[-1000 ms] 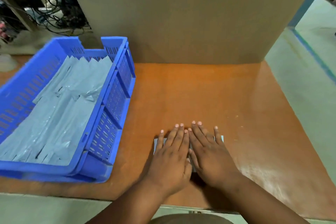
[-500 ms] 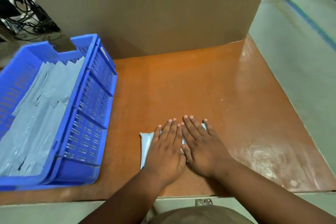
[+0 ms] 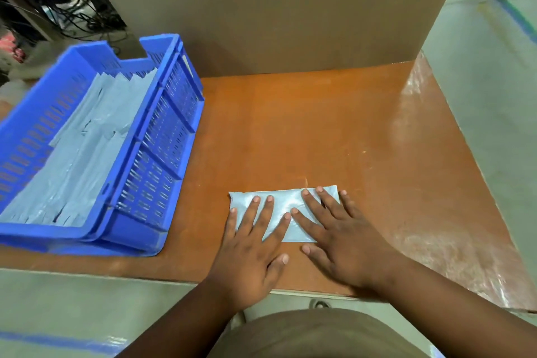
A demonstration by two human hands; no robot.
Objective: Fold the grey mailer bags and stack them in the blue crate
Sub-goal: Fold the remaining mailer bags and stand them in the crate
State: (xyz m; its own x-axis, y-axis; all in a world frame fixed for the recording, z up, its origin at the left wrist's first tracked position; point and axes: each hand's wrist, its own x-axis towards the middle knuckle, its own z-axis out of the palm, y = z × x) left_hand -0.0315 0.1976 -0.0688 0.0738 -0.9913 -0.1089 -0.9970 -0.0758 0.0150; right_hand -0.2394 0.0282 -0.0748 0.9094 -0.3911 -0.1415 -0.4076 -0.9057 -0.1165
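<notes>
A folded grey mailer bag (image 3: 283, 203) lies flat on the orange table near its front edge. My left hand (image 3: 252, 244) presses on the bag's left half with straight, spread fingers. My right hand (image 3: 337, 235) presses flat on the right half, fingertips reaching the bag's far edge. The blue crate (image 3: 162, 136) stands at the left of the table, with several folded grey mailer bags (image 3: 87, 148) lying in it.
A tall cardboard box (image 3: 276, 9) walls off the back of the table (image 3: 319, 131). Tangled cables (image 3: 78, 11) sit behind the crate at the far left. The table's right edge drops to a grey floor (image 3: 491, 81).
My hands have slid apart across the bag, from side by side at its middle to spread over its two halves. More of the bag now shows between and beyond them.
</notes>
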